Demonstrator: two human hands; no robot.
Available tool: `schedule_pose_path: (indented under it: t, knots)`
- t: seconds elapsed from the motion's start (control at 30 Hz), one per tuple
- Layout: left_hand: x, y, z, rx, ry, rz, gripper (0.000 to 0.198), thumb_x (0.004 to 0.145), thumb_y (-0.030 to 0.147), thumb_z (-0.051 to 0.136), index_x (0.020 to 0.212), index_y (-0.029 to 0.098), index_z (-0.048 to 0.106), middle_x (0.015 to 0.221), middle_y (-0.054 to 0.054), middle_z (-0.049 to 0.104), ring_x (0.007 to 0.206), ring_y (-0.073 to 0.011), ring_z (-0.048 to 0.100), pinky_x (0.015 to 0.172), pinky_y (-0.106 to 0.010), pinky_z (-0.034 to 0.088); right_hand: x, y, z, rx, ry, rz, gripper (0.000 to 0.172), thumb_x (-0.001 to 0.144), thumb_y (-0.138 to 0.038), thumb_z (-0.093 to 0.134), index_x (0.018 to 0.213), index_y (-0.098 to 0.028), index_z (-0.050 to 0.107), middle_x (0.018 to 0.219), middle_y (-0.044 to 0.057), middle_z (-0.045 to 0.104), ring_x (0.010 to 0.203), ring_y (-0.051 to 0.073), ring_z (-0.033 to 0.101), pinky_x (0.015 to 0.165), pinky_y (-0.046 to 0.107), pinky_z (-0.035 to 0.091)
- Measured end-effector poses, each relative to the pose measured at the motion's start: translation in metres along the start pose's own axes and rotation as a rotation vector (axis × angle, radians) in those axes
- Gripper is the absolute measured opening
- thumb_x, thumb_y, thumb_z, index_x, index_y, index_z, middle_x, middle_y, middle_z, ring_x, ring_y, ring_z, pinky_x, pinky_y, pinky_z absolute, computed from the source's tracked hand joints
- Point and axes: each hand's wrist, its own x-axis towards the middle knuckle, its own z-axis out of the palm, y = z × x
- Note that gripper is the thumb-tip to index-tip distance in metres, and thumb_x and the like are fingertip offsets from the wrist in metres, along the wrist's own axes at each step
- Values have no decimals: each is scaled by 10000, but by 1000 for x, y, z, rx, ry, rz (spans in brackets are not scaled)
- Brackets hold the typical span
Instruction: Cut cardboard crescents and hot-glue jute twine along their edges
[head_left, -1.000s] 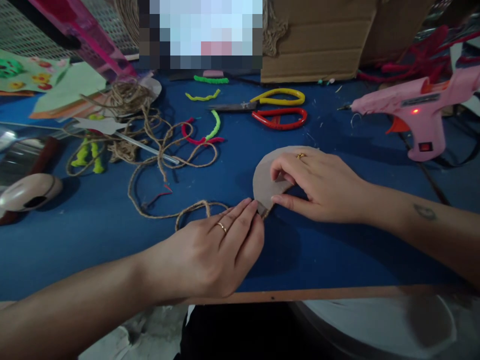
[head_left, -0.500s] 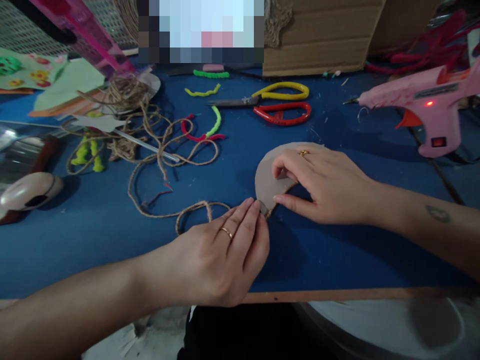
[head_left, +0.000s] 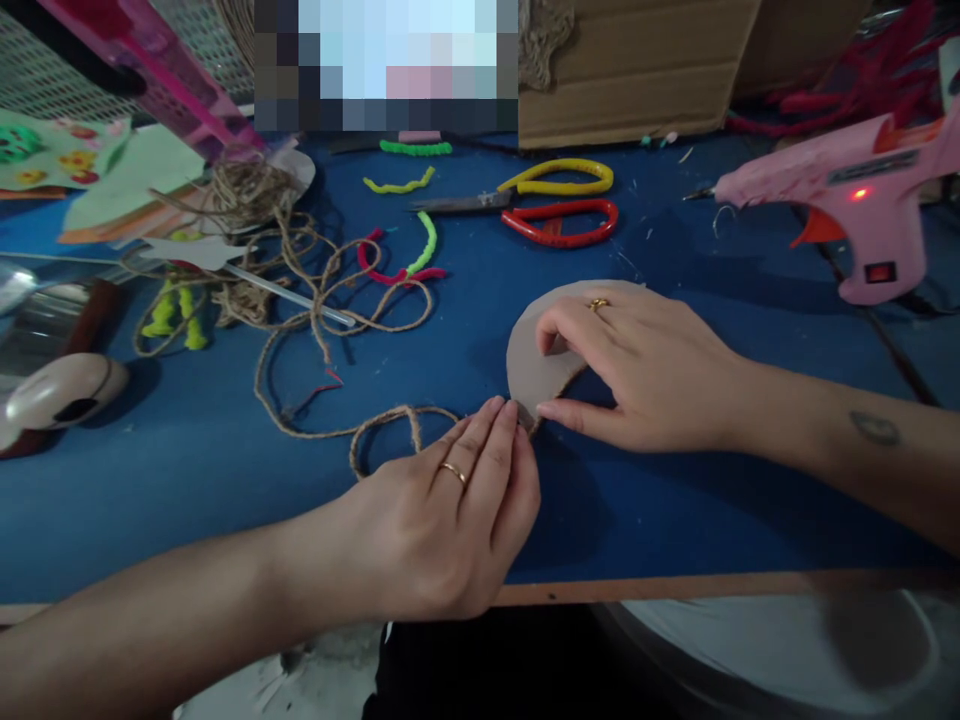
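Note:
A round piece of brown cardboard (head_left: 529, 368) lies on the blue table (head_left: 225, 470). My right hand (head_left: 637, 365) rests on it, fingers curled, thumb and fingertips pressing its near edge. My left hand (head_left: 442, 510) has its fingers pressed together at the cardboard's lower edge, pinching the end of a jute twine (head_left: 382, 420) against it. The twine loops away to the left toward a tangled bundle (head_left: 251, 195).
A pink glue gun (head_left: 847, 190) with a lit red light stands at the right. Scissors with yellow and red handles (head_left: 559, 200) lie behind the cardboard. Coloured pipe cleaners (head_left: 409, 255), paper cutouts (head_left: 90, 160), a cardboard box (head_left: 622, 70) and a pale oval object (head_left: 64, 390) surround the area.
Almost nothing has moved. My right thumb has slid slightly left along the cardboard's near edge toward my left fingertips; the view has shifted a little.

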Motion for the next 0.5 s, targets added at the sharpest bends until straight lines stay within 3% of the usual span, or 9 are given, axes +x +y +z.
schedule_pose_path:
  t: [0.23, 0.5]
  knots:
    - [0, 0, 0, 15, 7, 14, 306, 865, 104, 416, 1063, -33, 607, 1047, -256, 650, 969, -335, 647, 767, -361, 603, -1, -3, 3, -11, 17, 15, 314, 813, -466, 484, 947, -185, 442, 891, 55, 582, 801, 215, 530, 686, 341, 366]
    - [0, -1, 0, 8, 16, 16, 309, 871, 103, 410, 1066, -58, 587, 1039, -256, 652, 975, -341, 639, 769, -364, 600, 1, -8, 5, -40, 24, 41, 433, 794, -573, 480, 958, -174, 446, 815, 45, 555, 757, 217, 513, 648, 341, 351]
